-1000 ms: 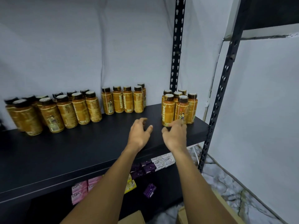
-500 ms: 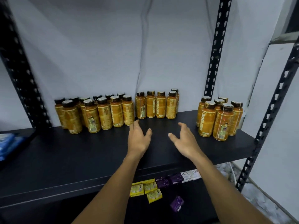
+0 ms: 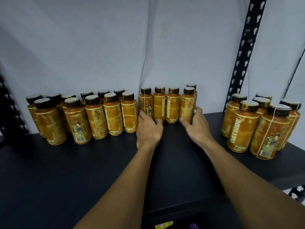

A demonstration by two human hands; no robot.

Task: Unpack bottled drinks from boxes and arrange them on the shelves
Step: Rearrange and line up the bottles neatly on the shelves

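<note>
Orange bottled drinks with dark caps stand on a black shelf. A middle row of bottles lines the back wall. My left hand reaches to the row's left end, fingers spread and touching the bottle bases. My right hand reaches to the row's right end, its fingers against the rightmost bottle. Neither hand grips a bottle. A larger cluster of bottles stands at the left. Another group of bottles stands at the right.
A black perforated upright rises at the back right, another upright at the left edge. A white sheet covers the wall behind. Small yellow and purple packets show on a lower shelf. Bare shelf lies in front of the bottles.
Both hands have moved forward from the shelf's front to the middle row of bottles. The view has shifted left and closer.
</note>
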